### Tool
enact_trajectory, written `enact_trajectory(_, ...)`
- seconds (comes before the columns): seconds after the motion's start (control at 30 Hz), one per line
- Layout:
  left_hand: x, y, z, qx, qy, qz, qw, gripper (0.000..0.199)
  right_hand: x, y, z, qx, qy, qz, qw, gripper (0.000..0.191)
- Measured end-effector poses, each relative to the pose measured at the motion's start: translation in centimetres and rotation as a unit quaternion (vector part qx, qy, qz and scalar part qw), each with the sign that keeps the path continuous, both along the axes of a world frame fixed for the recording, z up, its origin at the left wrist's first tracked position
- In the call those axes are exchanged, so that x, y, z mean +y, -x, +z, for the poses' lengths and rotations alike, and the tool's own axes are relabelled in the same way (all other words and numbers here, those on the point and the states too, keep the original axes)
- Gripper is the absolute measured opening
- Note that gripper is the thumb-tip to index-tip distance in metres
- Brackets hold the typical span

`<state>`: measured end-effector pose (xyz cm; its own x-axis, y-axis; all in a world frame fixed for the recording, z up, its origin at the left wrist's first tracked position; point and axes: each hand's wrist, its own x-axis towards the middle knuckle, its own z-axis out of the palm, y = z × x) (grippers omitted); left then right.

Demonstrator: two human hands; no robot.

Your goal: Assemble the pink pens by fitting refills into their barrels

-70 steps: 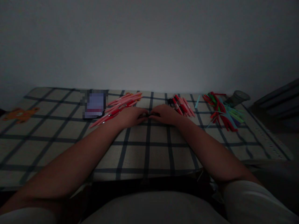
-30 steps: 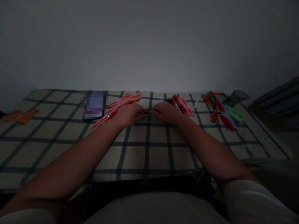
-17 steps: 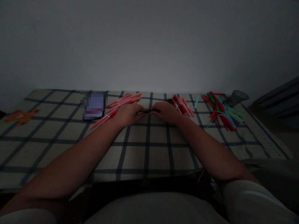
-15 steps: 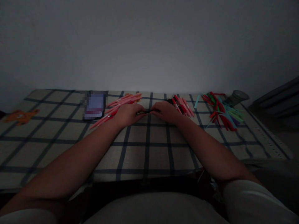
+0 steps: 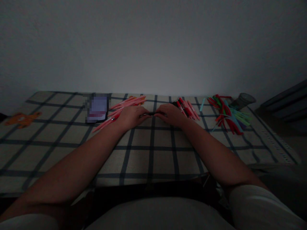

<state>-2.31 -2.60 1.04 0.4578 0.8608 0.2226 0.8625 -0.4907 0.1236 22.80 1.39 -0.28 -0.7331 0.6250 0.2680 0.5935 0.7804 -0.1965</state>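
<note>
A thin black pen [image 5: 151, 113] spans the gap between my two hands, just above the checked cloth. My left hand [image 5: 133, 117] pinches its left end between thumb and fingers, and my right hand [image 5: 170, 115] pinches the right end. Much of the pen is hidden by the fingers. Beside my left hand lies a loose pile of pink and red pens [image 5: 127, 102], partly covered by the hand. Just beyond my right hand rests a smaller bunch of red, pink and black pens [image 5: 188, 108].
A phone [image 5: 98, 108] lies to the left, partly blurred out. An orange bear-shaped piece [image 5: 22, 120] is at the far left. Red, green and blue strips [image 5: 227, 115] lie in a heap at the right by a dark transparent cup [image 5: 242, 100] on its side. A pale wall stands behind the table.
The fingers of my left hand have shifted slightly on the pen, covering a little more of its left end. My right hand and the other things look unmoved.
</note>
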Motion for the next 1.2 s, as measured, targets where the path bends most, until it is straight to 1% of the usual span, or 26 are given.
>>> enact_trajectory(0.1,0.04,-0.05,0.05,0.003,-0.007,0.005,1.000,0.036,0.11,0.06,-0.09,-0.024,-0.001,0.009,1.000,0.037)
enact_trajectory(0.23,0.07,-0.06,0.14,0.015,-0.013,-0.001,1.000,0.038,-0.01,0.31,-0.05,-0.038,0.000,-0.002,0.999,0.037)
enact_trajectory(0.43,0.07,0.04,0.24,0.017,-0.021,-0.017,0.999,0.042,-0.40,0.57,0.07,-0.039,-0.036,-0.012,0.999,0.038)
enact_trajectory(0.6,0.01,0.22,0.55,0.019,-0.018,-0.033,0.999,0.042,-0.47,0.37,0.14,-0.036,-0.066,-0.001,0.997,0.039)
enact_trajectory(0.7,-0.01,0.25,0.69,0.026,-0.014,-0.036,0.999,0.043,-0.42,0.12,0.23,-0.035,-0.065,0.006,0.997,0.043)
enact_trajectory(0.87,0.17,0.24,0.25,0.006,-0.034,-0.018,0.999,0.036,-0.30,-0.04,0.27,-0.013,-0.039,0.022,0.999,0.043)
enact_trajectory(0.97,0.26,0.30,-0.09,-0.019,-0.047,-0.016,0.999,0.031,-0.32,0.09,0.31,-0.027,-0.036,0.017,0.999,0.044)
enact_trajectory(1.07,0.28,0.30,-0.16,-0.031,-0.043,-0.013,0.999,0.029,-0.34,0.18,0.39,-0.049,-0.038,0.004,0.998,0.042)
enact_trajectory(1.2,0.42,0.28,-0.17,-0.024,-0.027,0.010,0.999,0.029,-0.18,-0.03,0.43,-0.054,-0.036,-0.007,0.998,0.042)
